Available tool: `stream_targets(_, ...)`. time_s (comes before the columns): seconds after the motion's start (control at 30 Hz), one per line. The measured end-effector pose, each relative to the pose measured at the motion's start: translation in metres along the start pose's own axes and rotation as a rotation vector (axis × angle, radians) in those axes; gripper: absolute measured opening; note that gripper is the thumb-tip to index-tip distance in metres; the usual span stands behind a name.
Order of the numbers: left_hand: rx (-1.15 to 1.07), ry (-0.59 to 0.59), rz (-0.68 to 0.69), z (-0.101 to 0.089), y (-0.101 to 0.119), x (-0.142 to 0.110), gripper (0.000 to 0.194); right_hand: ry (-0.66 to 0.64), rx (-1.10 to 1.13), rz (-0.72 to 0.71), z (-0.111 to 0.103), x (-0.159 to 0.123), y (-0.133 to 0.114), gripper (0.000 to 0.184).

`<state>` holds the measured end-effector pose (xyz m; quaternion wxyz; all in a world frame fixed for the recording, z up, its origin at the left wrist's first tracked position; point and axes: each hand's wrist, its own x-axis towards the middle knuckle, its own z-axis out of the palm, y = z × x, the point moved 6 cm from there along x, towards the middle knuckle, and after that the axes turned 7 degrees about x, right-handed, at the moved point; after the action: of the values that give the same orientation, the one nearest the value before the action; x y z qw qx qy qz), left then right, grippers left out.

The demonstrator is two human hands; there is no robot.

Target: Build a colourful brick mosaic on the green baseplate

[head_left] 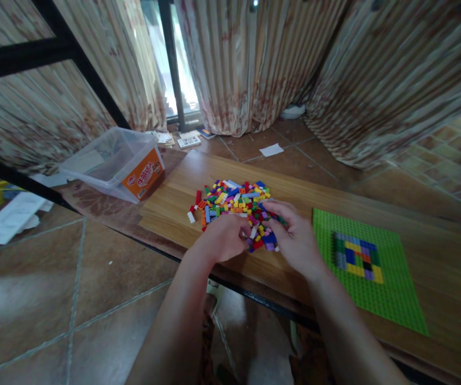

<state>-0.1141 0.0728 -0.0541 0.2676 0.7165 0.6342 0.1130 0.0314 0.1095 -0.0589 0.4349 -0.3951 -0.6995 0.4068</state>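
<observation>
A heap of small coloured toy bricks [236,198] lies on the wooden board. My left hand [226,238] is at the near side of the heap, its fingers curled inward; whatever they may hold is hidden. At the heap's right side is my right hand [296,238], thumb and forefinger apart, with loose bricks showing between them. To the right of this hand lies a green studded baseplate [390,299]. A flat block of joined bricks [358,258] in blue, yellow, grey and other colours sits on the baseplate.
A clear plastic bin [94,179] with an orange label stands at the board's left end. The long wooden board [178,187] has a dark front edge near my forearms. Papers [271,150] lie on the tiled floor, below striped curtains [250,69].
</observation>
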Motion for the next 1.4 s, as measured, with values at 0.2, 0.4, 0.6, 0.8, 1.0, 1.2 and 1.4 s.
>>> stream_targets(0.2,0.157,-0.004,-0.025,0.007,0.000,-0.004,0.031,0.133,0.075,0.059,-0.020,-0.007,0.008,0.022)
stream_targets(0.4,0.217,-0.005,-0.004,0.012,0.003,-0.006,0.023,0.182,0.086,0.089,-0.026,-0.010,0.014,0.020)
stream_targets(0.6,0.106,0.107,0.060,-0.002,0.003,-0.011,0.011,0.177,0.139,0.181,-0.019,-0.018,0.011,0.024)
stream_targets(0.8,-0.062,0.311,0.013,-0.015,0.007,-0.009,0.009,0.125,0.349,0.301,0.006,-0.025,0.005,0.033)
stream_targets(1.0,-0.275,0.379,0.026,-0.005,0.025,-0.004,0.007,0.217,0.532,0.382,0.007,-0.023,0.011,0.032)
stream_targets(1.2,-0.733,0.244,-0.006,0.002,0.025,0.004,0.008,0.248,0.497,0.342,-0.005,-0.020,0.012,0.026)
stream_targets(1.4,-0.919,0.191,-0.138,0.015,0.022,0.011,0.014,0.210,0.459,0.326,-0.006,-0.019,0.009,0.028)
